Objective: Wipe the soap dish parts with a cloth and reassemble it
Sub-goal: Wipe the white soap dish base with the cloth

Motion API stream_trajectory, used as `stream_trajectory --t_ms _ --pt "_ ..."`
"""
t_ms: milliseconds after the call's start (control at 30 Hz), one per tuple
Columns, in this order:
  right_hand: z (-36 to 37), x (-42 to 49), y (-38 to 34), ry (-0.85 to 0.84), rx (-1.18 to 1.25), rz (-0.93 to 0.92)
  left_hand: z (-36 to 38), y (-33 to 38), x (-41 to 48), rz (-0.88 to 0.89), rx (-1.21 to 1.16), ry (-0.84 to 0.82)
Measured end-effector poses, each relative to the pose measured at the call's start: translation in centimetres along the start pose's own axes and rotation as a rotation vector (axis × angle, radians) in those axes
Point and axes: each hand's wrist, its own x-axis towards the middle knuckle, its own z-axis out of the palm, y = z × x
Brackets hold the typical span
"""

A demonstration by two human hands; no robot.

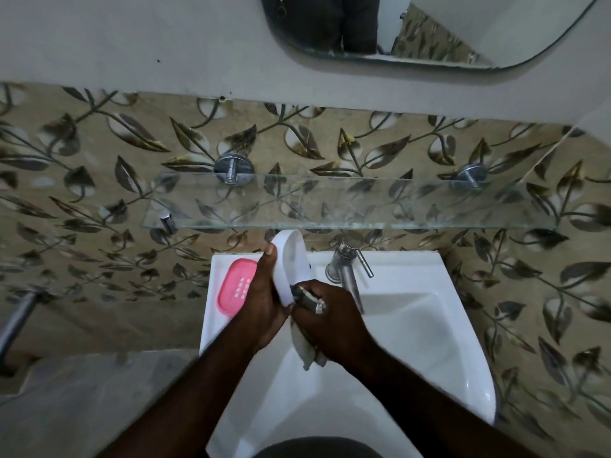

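Base [292, 259], white, upright over the sink [413, 325], clamped in left hand [264, 302]; right hand [330, 315] closed on cloth [309, 348] at its lower end: steady it, wipe lengthwise; pink tray [236, 287] lies left.

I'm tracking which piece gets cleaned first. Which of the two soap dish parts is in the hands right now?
The white tray, held upright by the left hand while the right hand presses the cloth to it. The pink slotted insert lies untouched on the sink ledge.
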Motion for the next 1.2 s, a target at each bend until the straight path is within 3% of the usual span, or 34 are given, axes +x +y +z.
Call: stream_trajectory --t_ms 100,200,267,333,433,500,567,667,733,800,867,933,1067,1133,1200 --pt "1.0 -1.2 -1.0 -0.053 -0.047 -0.070 0.8 -0.7 0.2 0.040 -0.020 0.154" --pt "-0.5 -1.3 0.8 -0.134 -0.471 -0.350 0.6 -0.5 0.6 -0.005 -0.006 0.161" --pt "-1.8 -0.9 2.2 -0.103 -0.750 -0.500 0.6 -0.8 0.9 -0.043 0.016 0.157" --pt "-1.6 -0.8 2.1 -0.073 -0.680 -0.463 0.8 -0.9 1.0 -0.055 -0.034 0.170" --pt "-0.3 -0.5 -0.2 -0.089 -0.151 -0.047 1.5 -0.7 0.9 -0.039 -0.023 0.181" --pt "-0.1 0.1 -0.5 -0.109 0.029 0.077 1.8 -0.5 0.9 0.005 -0.060 0.194" --pt "-0.4 -0.1 -0.3 -0.094 -0.077 -0.064 2.0 -0.1 1.1 0.044 -0.071 0.183" --pt "-1.2 -0.1 1.7 -0.109 -0.543 -0.398 1.6 0.4 1.1 0.044 -0.042 0.172" --pt "-1.8 0.4 3.0 -0.038 -0.742 -0.508 1.2 0.3 1.1 0.024 -0.078 0.151" --pt "-1.5 0.4 2.9 -0.036 -0.529 -0.429 1.0 0.0 0.9 -0.008 -0.042 0.131" --pt "-0.3 -0.2 1.7 -0.075 -0.201 -0.182 0.9 -0.5 0.8 -0.018 0.006 0.164" --pt "0.7 -1.1 1.4 -0.071 -0.104 -0.037 0.5 -1.1 1.0 -0.007 0.010 0.181" --pt "-0.6 -1.4 2.8 -0.192 -0.513 -0.372 -0.7 -1.5 1.4 -0.027 -0.064 0.102" --pt "-2.1 -0.4 3.4 -0.256 -0.712 -0.432 -1.3 -1.8 1.7 -0.065 -0.092 0.053" --pt "-3.0 0.1 3.1 -0.289 -0.698 -0.425 -1.5 -1.9 2.0 -0.080 -0.081 0.044"
